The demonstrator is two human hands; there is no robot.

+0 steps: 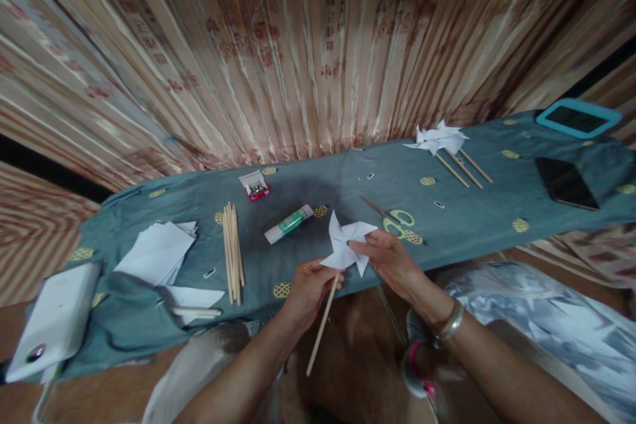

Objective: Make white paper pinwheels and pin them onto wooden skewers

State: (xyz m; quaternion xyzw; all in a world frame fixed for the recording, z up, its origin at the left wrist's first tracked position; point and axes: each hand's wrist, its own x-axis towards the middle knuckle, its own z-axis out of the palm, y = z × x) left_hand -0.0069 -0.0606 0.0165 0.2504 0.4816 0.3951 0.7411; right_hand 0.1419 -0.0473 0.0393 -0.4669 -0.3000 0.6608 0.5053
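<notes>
White folded-paper pinwheel [342,246], over the teal cloth-covered counter's [313,179] near edge, could crease if the right hand [392,257], pinching its blade, pressed too hard against the left hand's [307,286] grip around the slim wooden stick [322,334].

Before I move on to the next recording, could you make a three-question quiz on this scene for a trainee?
1. True or false: from the wearer's view, the scissors lie to the right of the glue stick.
2. Which lies between the paper stack and the glue stick?
a) the phone
b) the wooden sticks
c) the scissors
3. Fill in the blank: the left hand and the right hand both hold one paper ____.

Key: 1. True; 2. b; 3. pinwheel
</notes>
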